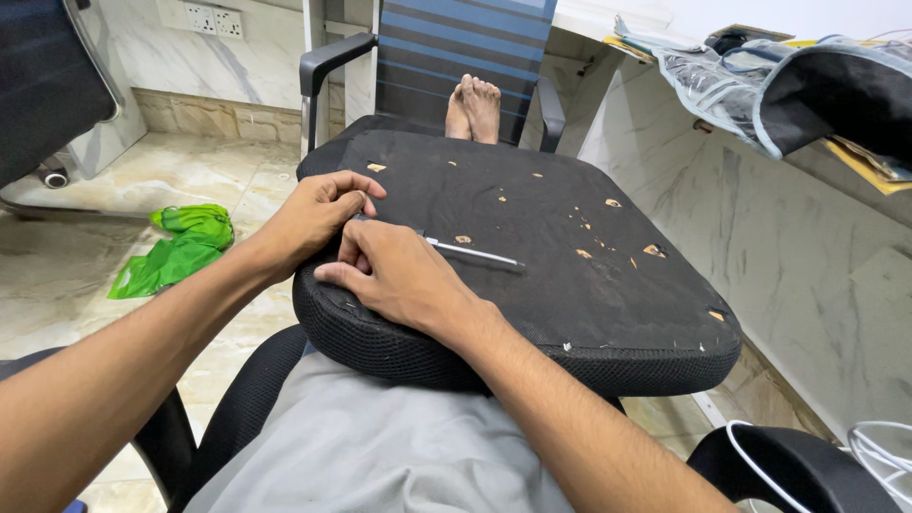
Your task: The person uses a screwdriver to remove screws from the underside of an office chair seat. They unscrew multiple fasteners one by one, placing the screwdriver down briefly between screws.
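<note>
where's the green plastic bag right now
In the head view, the green plastic bag lies crumpled on the marble floor at the left, just beyond the left hand and the upturned seat cushion.

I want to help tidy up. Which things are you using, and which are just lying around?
In use: black padded chair seat cushion; thin silver metal tool; left hand; right hand.

Lying about: crumpled green plastic bag; blue striped office chair; white cable.

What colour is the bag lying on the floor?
Bright green bag, crumpled on the marble floor; head view.
</note>
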